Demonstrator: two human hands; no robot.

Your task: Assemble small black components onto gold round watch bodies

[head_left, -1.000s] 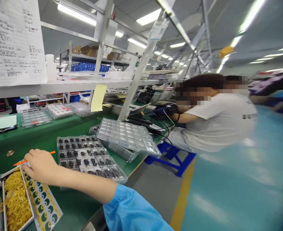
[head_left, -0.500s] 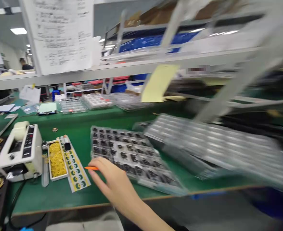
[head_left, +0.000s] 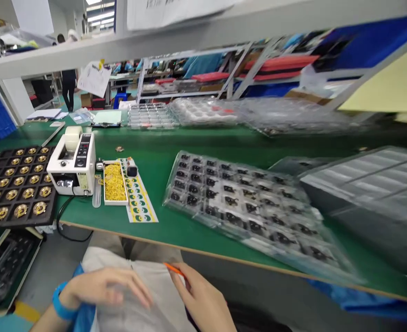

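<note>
Over my lap, my right hand [head_left: 203, 297] is closed round a thin orange tool [head_left: 174, 269]. Only its slim end shows past my fingers, so its kind is unclear. To its left is my left hand [head_left: 111, 286], fingers loosely stretched and nothing in them, with a blue band on the wrist. Both hands are below the table's front edge, touching nothing on the table. Beyond them lie a strip of green and yellow stickers [head_left: 141, 203], a white box of small yellow pieces [head_left: 115, 183] and a clear tray of black parts [head_left: 231, 201].
A white tape dispenser [head_left: 72, 161] stands left of the yellow pieces. A black tray of gold rings [head_left: 14, 196] sits at the far left. Clear empty trays [head_left: 373, 180] are stacked at the right. A grey shelf beam [head_left: 176, 34] crosses overhead.
My right hand has drawn back from beside the black-parts tray to over my lap, still with the orange tool. My left hand has come into view. The camera has turned left and down.
</note>
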